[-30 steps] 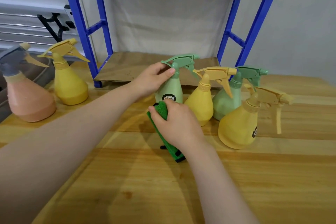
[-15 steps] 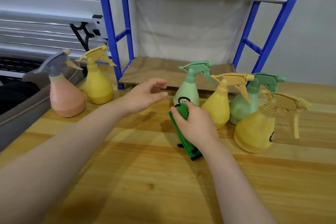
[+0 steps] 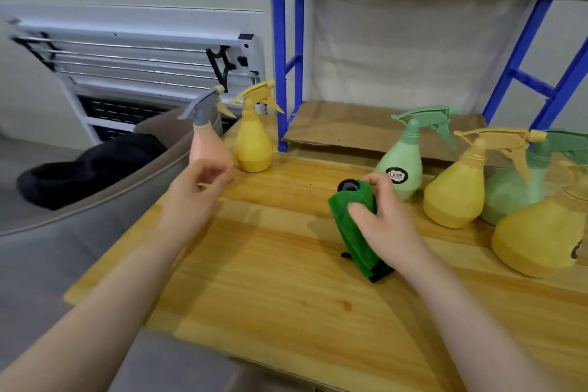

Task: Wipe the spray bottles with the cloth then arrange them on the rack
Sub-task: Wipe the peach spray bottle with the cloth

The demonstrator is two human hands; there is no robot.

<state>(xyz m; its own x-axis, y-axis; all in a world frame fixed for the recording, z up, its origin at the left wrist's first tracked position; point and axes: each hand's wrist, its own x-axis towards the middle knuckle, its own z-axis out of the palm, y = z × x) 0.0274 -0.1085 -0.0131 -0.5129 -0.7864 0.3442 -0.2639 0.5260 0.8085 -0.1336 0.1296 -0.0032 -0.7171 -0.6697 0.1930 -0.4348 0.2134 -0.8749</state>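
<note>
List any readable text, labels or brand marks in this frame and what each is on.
No text can be read.
Round black sticker on the light green spray bottle: white logo and characters, too blurred to read.
Dark sticker on the large yellow spray bottle: cut off at the frame edge, unreadable.
Green cloth held by the right hand: black edge trim, no visible lettering.

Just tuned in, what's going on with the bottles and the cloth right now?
A person is partway through wiping spray bottles at a wooden table. The right hand grips the green cloth just in front of the green bottle. The left hand hangs empty near the pink bottle, fingers loosely curled. No bottle stands on the blue rack in view; all stand on the table.
</note>
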